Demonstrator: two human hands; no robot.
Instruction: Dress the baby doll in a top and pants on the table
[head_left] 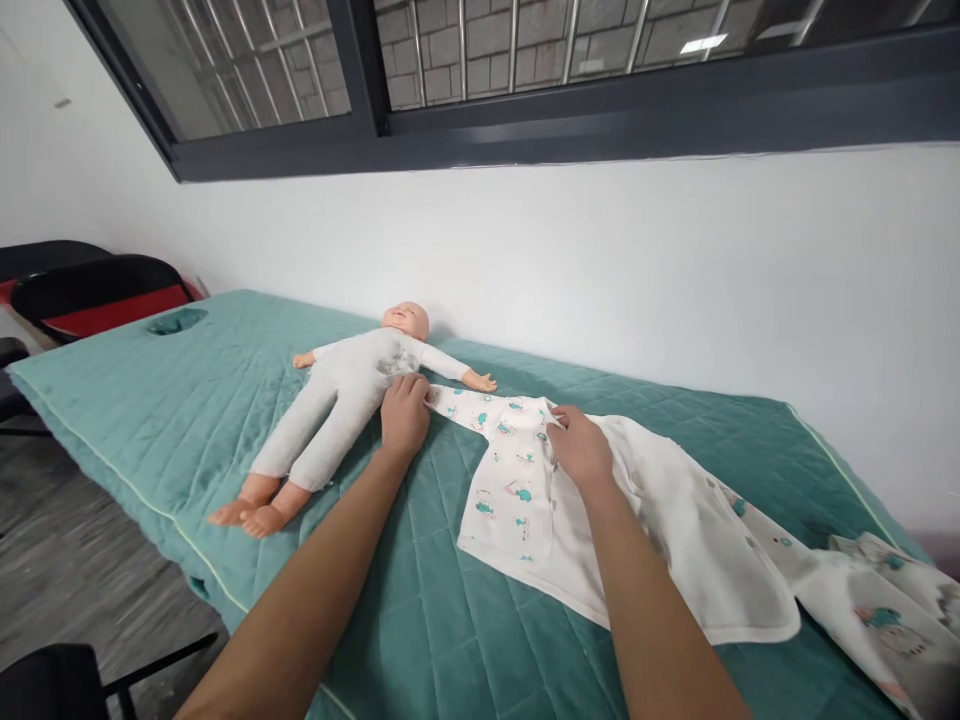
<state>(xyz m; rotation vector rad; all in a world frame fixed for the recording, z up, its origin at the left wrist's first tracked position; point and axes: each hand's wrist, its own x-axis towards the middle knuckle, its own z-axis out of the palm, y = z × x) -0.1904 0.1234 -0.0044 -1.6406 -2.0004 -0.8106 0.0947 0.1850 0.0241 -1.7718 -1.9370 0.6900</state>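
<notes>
A white baby jacket (502, 485) with small green and red prints lies spread on the bed, its front opened out to the right. My left hand (406, 412) is closed on the cuff of its left-lying sleeve. With closed fingers, my right hand (581, 445) pinches the jacket near the neckline. Beyond my left hand a baby doll (352, 365) lies on its back in a white body, arms spread, head towards the wall. Its one hand lies just above the jacket's sleeve.
More printed baby clothing (892, 610) lies bunched at the right edge. The bed has a green quilted cover (442, 610) with a hole at the far left. Black and red chairs (105, 295) stand left, and a white wall (600, 260) with a barred window runs behind.
</notes>
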